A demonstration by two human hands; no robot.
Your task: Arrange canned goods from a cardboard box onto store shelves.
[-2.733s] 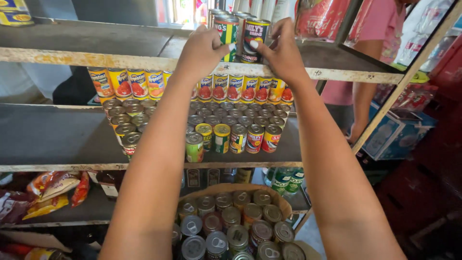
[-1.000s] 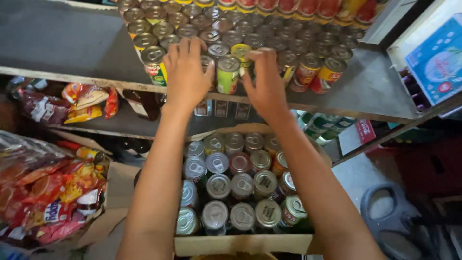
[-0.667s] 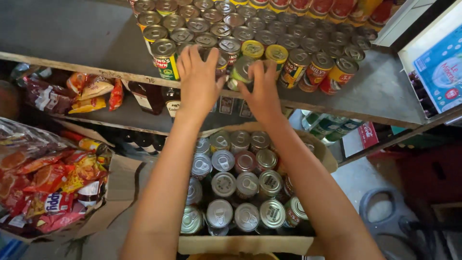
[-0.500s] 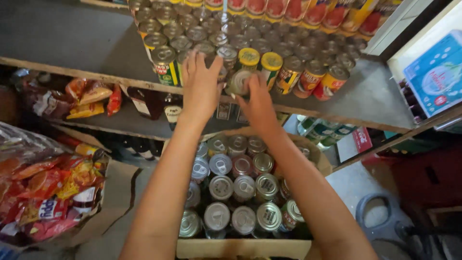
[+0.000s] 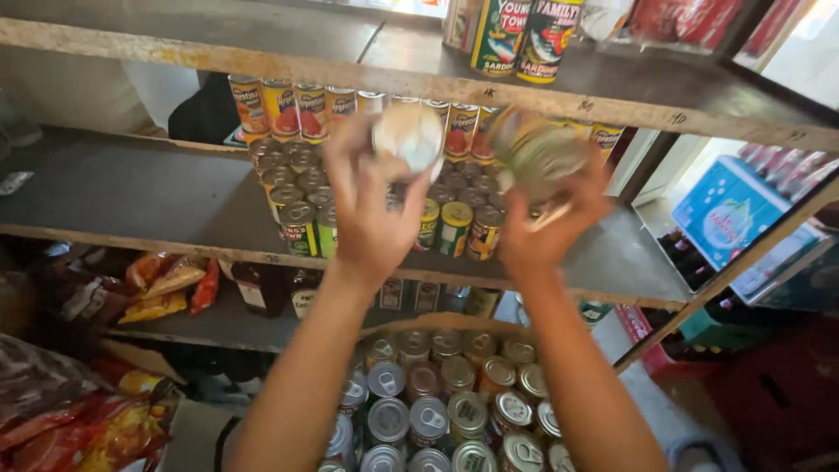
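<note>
Down near the body, a box [image 5: 411, 325] of tins sits below. Above it, the left hand [image 5: 371, 223] grips one can [image 5: 408, 135] and the right hand [image 5: 542, 232] grips another can [image 5: 537, 153], both lifted before the shelf [image 5: 157, 201] of stacked cans [image 5: 297, 188].

the left stretch of the dark middle shelf [image 5: 131, 201] is left bare and open. its centre is blocked by packed rows of small labelled tins [image 5: 301, 197]. overhead passage is limited by the worn wooden upper shelf edge [image 5: 262, 65].
</note>
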